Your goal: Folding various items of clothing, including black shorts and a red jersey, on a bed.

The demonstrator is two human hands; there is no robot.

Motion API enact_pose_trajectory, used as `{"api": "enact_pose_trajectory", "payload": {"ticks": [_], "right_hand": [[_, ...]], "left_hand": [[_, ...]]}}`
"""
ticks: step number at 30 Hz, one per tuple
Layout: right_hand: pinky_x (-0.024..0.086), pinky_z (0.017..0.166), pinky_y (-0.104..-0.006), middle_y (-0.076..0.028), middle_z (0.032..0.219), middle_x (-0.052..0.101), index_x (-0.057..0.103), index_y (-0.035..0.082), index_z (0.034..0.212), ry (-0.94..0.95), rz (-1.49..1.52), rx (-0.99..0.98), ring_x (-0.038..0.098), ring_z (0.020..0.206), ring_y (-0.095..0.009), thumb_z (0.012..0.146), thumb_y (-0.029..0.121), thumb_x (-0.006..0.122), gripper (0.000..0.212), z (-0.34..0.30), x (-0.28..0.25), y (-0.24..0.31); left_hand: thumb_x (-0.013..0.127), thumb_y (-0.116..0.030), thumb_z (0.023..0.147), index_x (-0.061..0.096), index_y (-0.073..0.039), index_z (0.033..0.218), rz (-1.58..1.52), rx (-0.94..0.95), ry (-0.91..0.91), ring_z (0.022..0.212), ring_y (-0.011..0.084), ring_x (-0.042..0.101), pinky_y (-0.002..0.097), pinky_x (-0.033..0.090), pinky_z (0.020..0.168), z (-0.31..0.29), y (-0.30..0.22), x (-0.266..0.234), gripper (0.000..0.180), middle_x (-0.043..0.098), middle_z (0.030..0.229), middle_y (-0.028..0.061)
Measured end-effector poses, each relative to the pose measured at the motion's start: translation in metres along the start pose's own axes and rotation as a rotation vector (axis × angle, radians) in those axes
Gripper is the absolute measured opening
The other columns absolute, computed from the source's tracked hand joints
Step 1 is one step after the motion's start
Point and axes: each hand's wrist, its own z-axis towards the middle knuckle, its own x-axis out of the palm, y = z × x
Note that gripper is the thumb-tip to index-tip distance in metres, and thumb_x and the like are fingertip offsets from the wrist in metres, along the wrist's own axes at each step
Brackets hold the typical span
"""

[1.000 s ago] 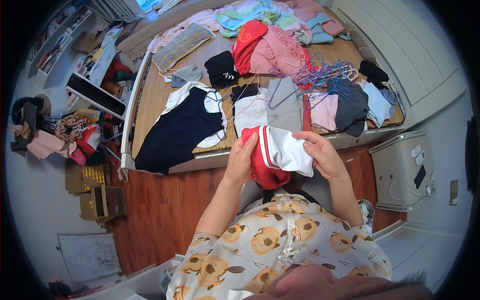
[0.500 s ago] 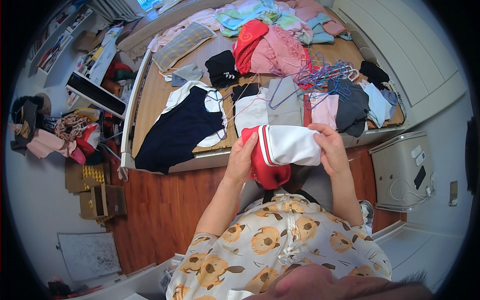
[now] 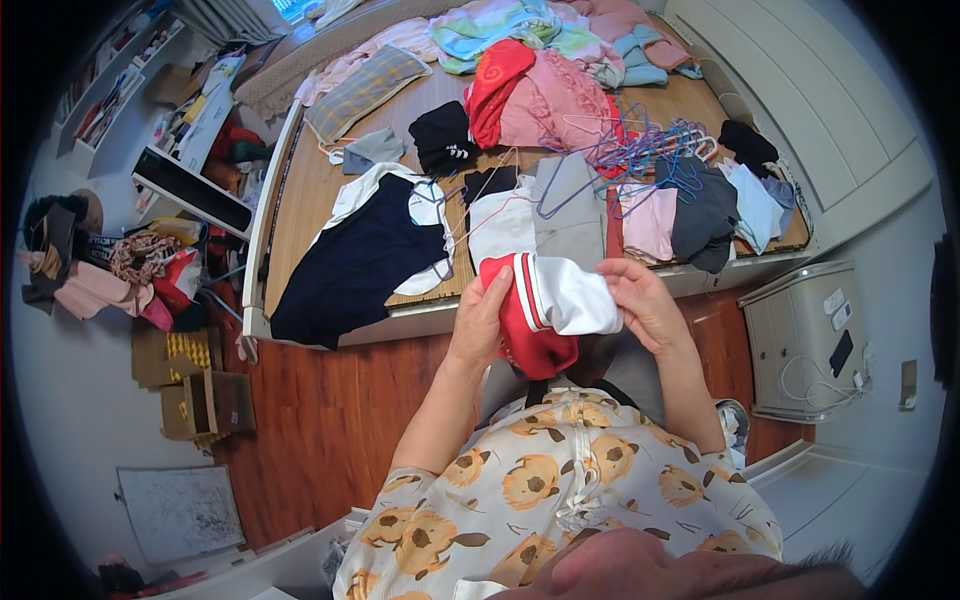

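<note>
Two hands support one red-and-white garment with striped trim [image 3: 570, 297], short of the bed [image 3: 318, 185]: the left hand [image 3: 483, 312] clamps its red part under the thumb, while the right hand [image 3: 643, 306] touches the white end, closure undetermined. Even tension should smooth the slack white fabric. Navy top [image 3: 365, 255], folded grey garment [image 3: 573, 215] and tangled hangers [image 3: 665, 160] obstruct laying-out space.
</note>
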Motion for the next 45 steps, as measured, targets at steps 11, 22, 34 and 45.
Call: {"api": "enact_pose_trajectory", "payload": {"ticks": [11,22,34,45], "right_hand": [[0.048,0.063,-0.0165,-0.001,0.088,0.06,0.055,0.001,0.114,0.065,-0.15,0.094,0.058,0.076,-0.004,0.089,0.009,0.054,0.025,0.0,0.007,-0.007],[0.048,0.07,-0.0218,-0.005,0.087,0.062,0.056,0.0,0.105,-0.126,0.002,-0.133,0.059,0.078,-0.009,0.09,0.007,0.054,0.018,0.005,-0.008,-0.005],[0.046,0.07,-0.02,-0.002,0.088,0.062,0.06,0.0,0.1,-0.042,-0.152,-0.073,0.059,0.079,-0.006,0.09,0.01,0.055,0.014,0.0,0.007,-0.007],[0.044,0.063,-0.0182,0.0,0.082,0.06,0.06,0.001,0.097,-0.121,-0.136,-0.134,0.055,0.07,-0.004,0.09,0.01,0.055,0.013,0.002,-0.001,-0.004]], "left_hand": [[0.049,-0.023,0.095,0.06,-0.003,0.106,0.038,0.004,-0.006,0.083,0.0085,0.061,0.0234,0.048,0.076,-0.003,0.002,0.0,0.025,0.065,0.096,0.004],[0.048,-0.024,0.096,0.059,-0.002,0.107,0.026,-0.007,0.023,0.084,0.0104,0.062,0.0247,0.05,0.077,-0.003,0.004,0.001,0.027,0.065,0.097,0.0058],[0.048,-0.024,0.096,0.06,-0.003,0.106,0.045,-0.036,0.032,0.084,0.0088,0.061,0.0241,0.049,0.076,-0.003,0.008,-0.005,0.026,0.065,0.096,0.0041],[0.049,-0.025,0.096,0.058,-0.002,0.11,0.049,-0.061,0.06,0.085,0.0095,0.061,0.0246,0.05,0.075,-0.002,0.012,-0.005,0.029,0.065,0.099,0.0056]]}}
